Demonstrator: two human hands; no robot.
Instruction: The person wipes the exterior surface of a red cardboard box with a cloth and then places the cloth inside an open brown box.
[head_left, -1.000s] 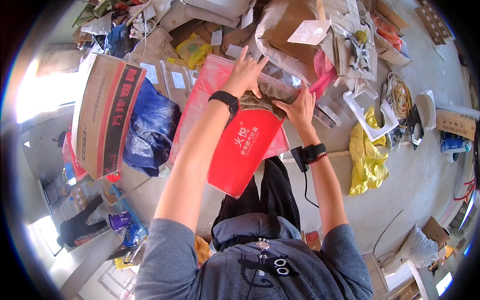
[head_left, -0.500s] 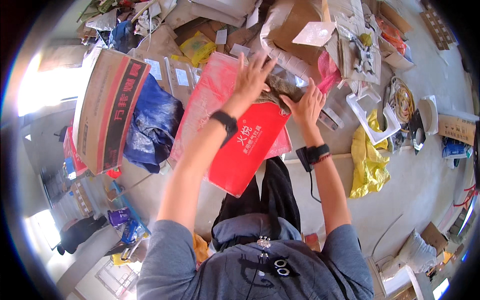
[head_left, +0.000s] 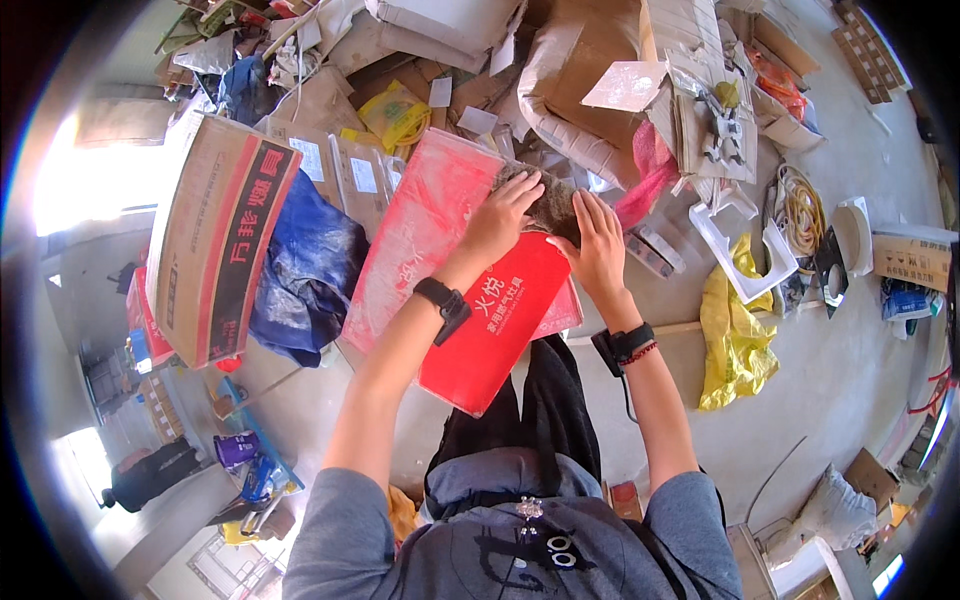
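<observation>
A red cardboard box (head_left: 483, 345) with white printing lies in front of me. Its near part is bright red, while a paler red surface (head_left: 405, 235) on the left is coated in whitish dust. A dark grey-brown cloth (head_left: 553, 208) lies across the box's far end. My left hand (head_left: 502, 215) rests on the cloth's left part, fingers stretched out and close together. On the cloth's right end lies my right hand (head_left: 598, 245), fingers extended and thumb apart near the cloth's near edge. The undersides of both hands are hidden.
To the left stand a brown carton (head_left: 222, 240) and a dusty blue cloth (head_left: 305, 265). Torn cardboard (head_left: 575, 75) and a yellow bag (head_left: 395, 112) are piled beyond the box. On the right are a pink net (head_left: 648, 175), a white frame (head_left: 745, 260) and a yellow sack (head_left: 738, 345).
My left hand has come down from a spread, blurred pose onto the cloth, its fingers now together. My right hand's fingers have flattened over the cloth's end. The whole view has shifted slightly.
</observation>
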